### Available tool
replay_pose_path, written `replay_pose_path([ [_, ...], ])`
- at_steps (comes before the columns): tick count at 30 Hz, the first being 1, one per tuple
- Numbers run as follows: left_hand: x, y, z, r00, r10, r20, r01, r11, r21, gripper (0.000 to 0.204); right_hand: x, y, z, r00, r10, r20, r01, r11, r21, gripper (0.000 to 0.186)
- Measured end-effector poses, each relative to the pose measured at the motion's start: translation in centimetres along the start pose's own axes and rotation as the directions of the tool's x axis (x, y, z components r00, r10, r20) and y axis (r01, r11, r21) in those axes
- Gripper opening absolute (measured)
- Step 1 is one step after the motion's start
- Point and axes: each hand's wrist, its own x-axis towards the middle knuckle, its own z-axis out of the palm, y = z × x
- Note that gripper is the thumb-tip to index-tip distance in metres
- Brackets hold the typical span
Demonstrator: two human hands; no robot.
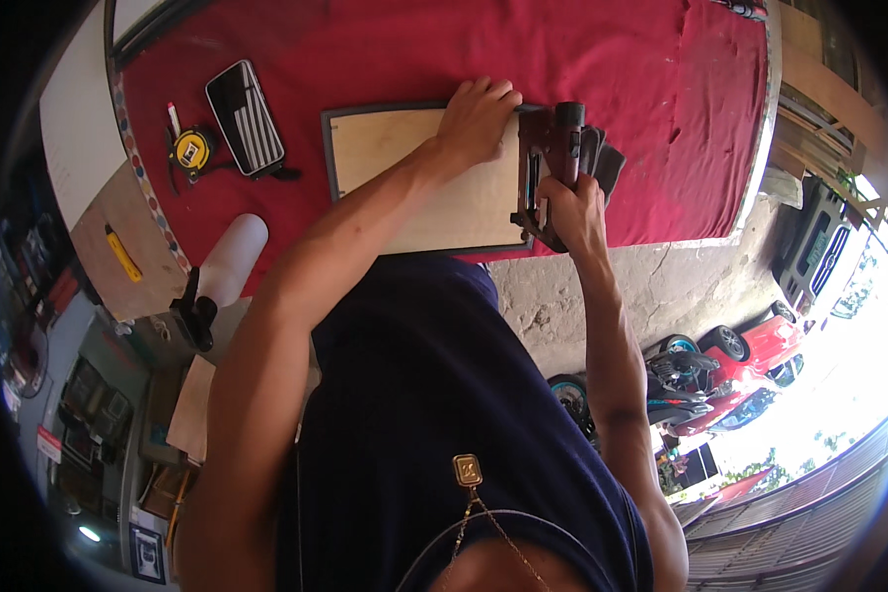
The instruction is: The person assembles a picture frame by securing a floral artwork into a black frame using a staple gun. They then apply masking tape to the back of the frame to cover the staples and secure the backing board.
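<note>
A dark-rimmed picture frame (329, 148) lies on a red cloth with its pale wooden backing board (380, 153) facing up. My left hand (476, 123) grips its far edge near the right corner, fingers curled over the rim. In my right hand (577, 209) is a dark red nail gun (560, 148), held by its handle at the frame's right side. The tool's long side runs along the right rim and covers much of it. Whether its tip touches the frame I cannot tell. Dark grey pieces (602, 163) lie partly hidden behind the tool.
Left on the red cloth (681, 118) are a phone (247, 118) and a yellow tape measure (192, 150). A white cylinder (235, 257) with a black end stands at the near left edge. A yellow cutter (122, 253) lies further left. Motorcycles (681, 370) stand at the lower right.
</note>
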Motion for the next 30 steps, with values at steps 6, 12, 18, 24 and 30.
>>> replay_pose_path([
  [6, 0.7, -0.1, -0.1, 1.000, 0.030, 0.008, -0.030, 0.999, 0.012, 0.058, -0.4, -2.9, -0.9, 0.996, 0.084, -0.008, -0.084, 0.995, -0.045, 0.038],
  [12, -0.4, -0.7, -0.5, 0.997, 0.010, -0.074, -0.007, 0.999, 0.038, 0.066, -1.8, -0.7, 0.1, 1.000, 0.014, 0.008, -0.014, 1.000, 0.000, 0.038],
  [18, -4.1, -4.8, -4.4, 0.997, -0.050, 0.056, 0.045, 0.995, 0.092, 0.075, -2.8, -1.9, 4.4, 0.997, -0.033, 0.067, 0.028, 0.997, 0.074, 0.042],
  [24, -4.1, -4.8, -3.8, 0.998, -0.068, 0.011, 0.068, 0.997, 0.037, 0.064, -2.6, -2.8, 5.4, 0.989, -0.145, 0.024, 0.144, 0.988, 0.049, 0.032],
  [30, -3.9, -5.7, -2.5, 0.998, -0.021, -0.062, 0.020, 0.999, -0.027, 0.061, -2.5, -3.9, 6.0, 0.987, -0.143, -0.080, 0.135, 0.986, -0.099, 0.033],
])
